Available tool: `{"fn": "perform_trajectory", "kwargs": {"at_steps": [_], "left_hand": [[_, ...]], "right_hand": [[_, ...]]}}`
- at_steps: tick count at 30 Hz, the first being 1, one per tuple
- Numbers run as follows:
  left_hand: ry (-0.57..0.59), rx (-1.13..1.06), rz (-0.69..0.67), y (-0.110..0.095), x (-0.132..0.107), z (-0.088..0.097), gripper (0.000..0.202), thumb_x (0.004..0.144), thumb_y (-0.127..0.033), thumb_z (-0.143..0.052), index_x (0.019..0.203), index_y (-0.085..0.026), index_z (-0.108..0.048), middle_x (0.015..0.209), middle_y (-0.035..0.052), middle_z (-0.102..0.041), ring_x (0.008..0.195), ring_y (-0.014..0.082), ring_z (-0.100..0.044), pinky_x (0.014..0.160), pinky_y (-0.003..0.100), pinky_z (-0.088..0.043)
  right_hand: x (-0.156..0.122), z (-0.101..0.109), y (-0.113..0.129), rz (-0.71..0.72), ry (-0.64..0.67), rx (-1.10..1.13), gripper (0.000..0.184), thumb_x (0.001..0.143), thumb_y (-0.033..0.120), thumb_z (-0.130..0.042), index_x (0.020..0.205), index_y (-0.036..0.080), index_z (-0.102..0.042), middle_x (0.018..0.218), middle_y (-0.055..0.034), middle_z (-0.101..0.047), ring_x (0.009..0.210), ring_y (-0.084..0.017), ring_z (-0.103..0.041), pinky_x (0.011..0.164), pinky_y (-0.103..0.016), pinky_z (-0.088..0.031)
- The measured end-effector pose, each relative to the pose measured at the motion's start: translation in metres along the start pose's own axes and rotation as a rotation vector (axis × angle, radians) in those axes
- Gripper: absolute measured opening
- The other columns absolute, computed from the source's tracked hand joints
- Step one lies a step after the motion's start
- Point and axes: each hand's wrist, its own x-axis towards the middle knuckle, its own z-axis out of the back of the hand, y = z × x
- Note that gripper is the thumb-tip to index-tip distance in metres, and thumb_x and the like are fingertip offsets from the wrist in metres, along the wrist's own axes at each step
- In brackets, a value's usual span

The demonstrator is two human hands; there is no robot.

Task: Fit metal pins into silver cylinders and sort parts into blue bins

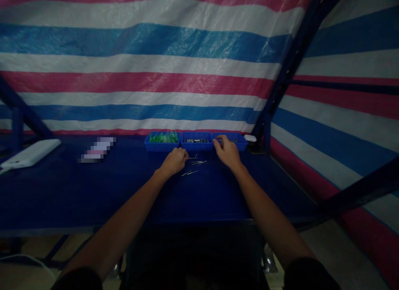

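My left hand [175, 161] is closed, knuckles up, just in front of the blue bins. A thin metal piece [193, 158] shows right beside its fingertips; whether the fingers grip it or it lies on the table I cannot tell. Several more slim metal pieces [198, 162] lie between my hands, with others [189, 172] nearer to me. My right hand [227, 152] is at the front edge of the right blue bin [241, 146], thumb and forefinger apart. Small metal parts show dimly in that bin, partly behind the hand.
The middle blue bin [197, 147] holds small metal parts; the left blue bin [162, 147] holds green packets [163, 137]. A small white case [250, 138] sits at right, a white power bank [31, 153] at left, near a pixelated item [98, 150]. Blue frame posts and striped sheeting enclose the table [124, 198].
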Motion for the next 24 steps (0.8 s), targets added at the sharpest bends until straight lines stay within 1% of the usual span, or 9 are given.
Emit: {"fn": "perform_trajectory", "kwargs": {"at_steps": [4,7,9,13,16,19,21,23,24], "left_hand": [[-0.086,-0.123,0.028,-0.001,-0.001,0.004,0.019,0.085,-0.019,-0.038,0.079,-0.014,-0.055,0.080,0.0078,-0.059,0.079,0.0193,-0.053,0.079,0.033,-0.041],[-0.108,-0.176,0.033,-0.003,-0.001,0.006,0.018,0.084,-0.017,-0.038,0.078,-0.015,-0.054,0.079,0.0074,-0.059,0.079,0.0193,-0.053,0.078,0.033,-0.041],[-0.107,-0.203,0.037,-0.006,-0.002,0.008,0.017,0.083,-0.017,-0.038,0.078,-0.014,-0.054,0.079,0.0074,-0.059,0.079,0.0193,-0.054,0.077,0.033,-0.041],[-0.121,-0.243,0.045,-0.014,-0.004,0.016,0.019,0.084,-0.019,-0.036,0.078,-0.014,-0.053,0.077,0.0076,-0.059,0.077,0.0194,-0.055,0.073,0.032,-0.041],[-0.148,-0.256,0.042,-0.018,-0.005,0.020,0.021,0.086,-0.022,-0.035,0.078,-0.014,-0.053,0.077,0.0072,-0.059,0.076,0.0189,-0.055,0.073,0.031,-0.042],[-0.153,-0.273,0.044,-0.017,-0.006,0.018,0.024,0.087,-0.027,-0.035,0.084,-0.013,-0.055,0.080,0.0066,-0.060,0.077,0.0181,-0.055,0.073,0.031,-0.042],[-0.124,-0.272,0.022,-0.015,-0.006,0.013,0.024,0.087,-0.027,-0.036,0.092,-0.013,-0.055,0.082,0.0061,-0.060,0.079,0.0176,-0.055,0.074,0.030,-0.042],[-0.068,-0.219,-0.029,-0.012,-0.006,0.007,0.024,0.084,-0.025,-0.042,0.100,-0.014,-0.055,0.086,0.0061,-0.059,0.084,0.0181,-0.054,0.078,0.031,-0.041],[-0.035,-0.176,-0.050,-0.011,-0.007,0.004,0.025,0.083,-0.025,-0.045,0.103,-0.016,-0.056,0.090,0.0064,-0.059,0.088,0.0191,-0.053,0.080,0.032,-0.041]], "right_hand": [[-0.011,-0.010,0.029,0.286,0.238,0.061,0.025,0.085,0.037,-0.046,0.103,0.021,-0.054,0.071,-0.0004,-0.061,0.063,-0.014,-0.055,0.057,-0.023,-0.033],[-0.016,-0.014,0.039,0.406,0.283,0.050,0.017,0.087,0.027,-0.043,0.095,0.020,-0.057,0.083,-0.0026,-0.063,0.072,-0.013,-0.056,0.062,-0.023,-0.033],[-0.018,-0.013,0.041,0.421,0.273,0.037,0.017,0.088,0.027,-0.042,0.093,0.020,-0.056,0.086,-0.0033,-0.063,0.073,-0.013,-0.056,0.063,-0.023,-0.032],[-0.019,-0.011,0.042,0.381,0.240,0.002,0.019,0.086,0.033,-0.047,0.098,0.019,-0.053,0.082,-0.0029,-0.063,0.068,-0.014,-0.055,0.058,-0.023,-0.030],[-0.018,-0.010,0.043,0.383,0.220,0.011,0.017,0.087,0.029,-0.043,0.097,0.020,-0.054,0.085,-0.0032,-0.064,0.070,-0.014,-0.056,0.060,-0.023,-0.031],[-0.010,-0.007,0.037,0.368,0.185,0.012,0.020,0.089,0.029,-0.039,0.090,0.019,-0.056,0.083,-0.0042,-0.065,0.073,-0.015,-0.058,0.062,-0.023,-0.033],[0.000,-0.003,0.025,0.254,0.079,-0.028,0.025,0.090,0.032,-0.036,0.089,0.018,-0.057,0.080,-0.0062,-0.065,0.073,-0.017,-0.058,0.062,-0.024,-0.033],[0.011,0.004,0.007,0.054,-0.084,-0.072,0.030,0.089,0.036,-0.035,0.092,0.017,-0.058,0.077,-0.0081,-0.064,0.071,-0.019,-0.058,0.061,-0.026,-0.034],[0.016,0.009,-0.003,-0.031,-0.135,-0.073,0.031,0.088,0.039,-0.038,0.097,0.016,-0.057,0.074,-0.0076,-0.063,0.069,-0.020,-0.057,0.061,-0.027,-0.035]]}}
